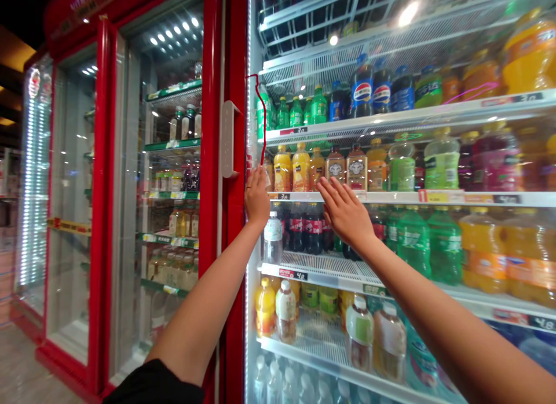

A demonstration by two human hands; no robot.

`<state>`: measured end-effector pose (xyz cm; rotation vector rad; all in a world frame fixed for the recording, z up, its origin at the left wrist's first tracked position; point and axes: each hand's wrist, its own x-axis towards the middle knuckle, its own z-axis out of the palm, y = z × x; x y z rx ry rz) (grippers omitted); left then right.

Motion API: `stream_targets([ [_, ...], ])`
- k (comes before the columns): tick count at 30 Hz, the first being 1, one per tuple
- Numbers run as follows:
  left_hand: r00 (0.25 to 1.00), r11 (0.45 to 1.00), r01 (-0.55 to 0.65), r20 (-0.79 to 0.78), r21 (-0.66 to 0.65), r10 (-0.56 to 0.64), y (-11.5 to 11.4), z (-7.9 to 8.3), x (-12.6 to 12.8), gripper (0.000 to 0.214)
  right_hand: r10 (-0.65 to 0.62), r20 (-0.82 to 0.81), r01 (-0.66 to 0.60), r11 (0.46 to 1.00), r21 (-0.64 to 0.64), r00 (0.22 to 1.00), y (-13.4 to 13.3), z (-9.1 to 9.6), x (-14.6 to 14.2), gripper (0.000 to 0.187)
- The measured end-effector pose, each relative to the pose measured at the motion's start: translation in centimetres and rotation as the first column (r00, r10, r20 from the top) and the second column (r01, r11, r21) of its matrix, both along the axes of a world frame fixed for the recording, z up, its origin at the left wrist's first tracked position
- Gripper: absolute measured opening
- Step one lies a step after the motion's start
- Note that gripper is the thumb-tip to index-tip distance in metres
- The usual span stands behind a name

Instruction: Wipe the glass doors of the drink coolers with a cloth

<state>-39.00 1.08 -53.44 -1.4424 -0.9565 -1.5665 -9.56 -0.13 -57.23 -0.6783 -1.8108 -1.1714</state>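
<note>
Both hands reach out in front of a lit drinks fridge. My left hand is raised at the fridge's left edge, fingers stretched upward and close together, with no object seen in it. My right hand is raised before the middle shelves, its fingers extended and nothing in its grasp. Beyond the hands stand orange drink bottles and brown-labelled bottles on a shelf. A clear bottle stands just below my left hand. I cannot tell whether either hand touches glass.
A white door handle is mounted on the red frame left of my left hand. Another glass-door fridge stands farther left. Cola bottles, green soda bottles and large orange bottles fill several shelves.
</note>
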Motion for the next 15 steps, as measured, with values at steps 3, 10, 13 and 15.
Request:
stream_targets([
  [3,0.989,0.999,0.012,-0.148,-0.052,-0.020,-0.5,-0.3,0.6,0.084,-0.014,0.007,0.014,1.000,-0.008,1.000,-0.1,0.1,0.1,0.083],
  [10,0.998,0.999,0.028,-0.062,-0.040,-0.031,-0.9,0.3,-0.7,0.081,-0.034,0.024,0.035,0.999,-0.030,0.999,-0.4,0.2,0.1,0.076],
  [13,0.999,0.999,0.031,-0.039,-0.031,-0.032,-0.8,-0.9,0.3,0.084,-0.020,0.018,0.021,0.999,-0.032,1.000,-0.3,0.1,0.1,0.078],
  [15,0.991,0.998,0.028,-0.126,-0.056,-0.035,-0.9,-1.0,1.0,0.087,-0.016,0.016,0.017,1.000,-0.021,1.000,-0.2,0.0,0.1,0.079],
])
